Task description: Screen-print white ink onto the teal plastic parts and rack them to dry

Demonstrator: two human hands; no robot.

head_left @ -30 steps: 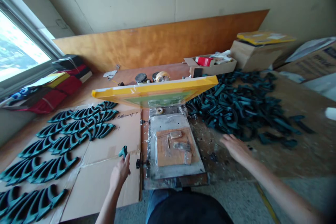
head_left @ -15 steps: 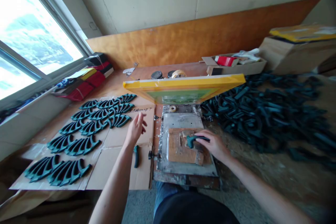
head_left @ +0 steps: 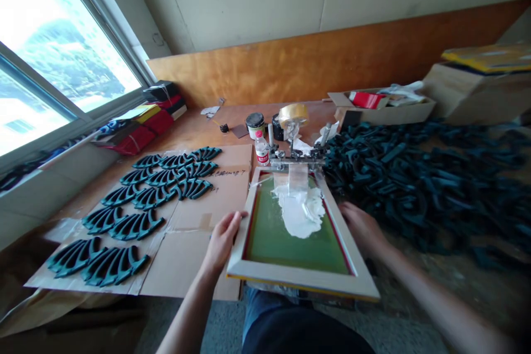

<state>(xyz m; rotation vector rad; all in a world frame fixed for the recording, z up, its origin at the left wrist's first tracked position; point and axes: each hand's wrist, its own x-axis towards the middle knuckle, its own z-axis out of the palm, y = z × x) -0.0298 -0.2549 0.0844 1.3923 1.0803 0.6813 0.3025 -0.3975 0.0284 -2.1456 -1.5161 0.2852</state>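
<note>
The silk-screen frame (head_left: 241,235) lies lowered over the work plate, its pale border around a green mesh with white ink (head_left: 296,213) on it. At the frame's left side is my left hand (head_left: 224,238), fingers drawn together around something I cannot make out; a small dark tip shows by the fingertips. Beside the frame's right edge is my right hand (head_left: 360,228), blurred, with its fingers partly hidden. Rows of curved dark green parts (head_left: 135,221) rest on cardboard (head_left: 178,265) at the left. The frame hides the wooden block.
A large heap of dark green parts (head_left: 415,171) covers the right side. Behind the frame are metal clamps (head_left: 296,163), a bottle (head_left: 261,149), a can (head_left: 255,124) and yellow tape (head_left: 293,115). Open carton (head_left: 390,113) stands at the back right.
The screen frame has swung down from its raised position and covers the block. My right hand has moved right and up, my left hand right and down. The single part on the cardboard is out of sight.
</note>
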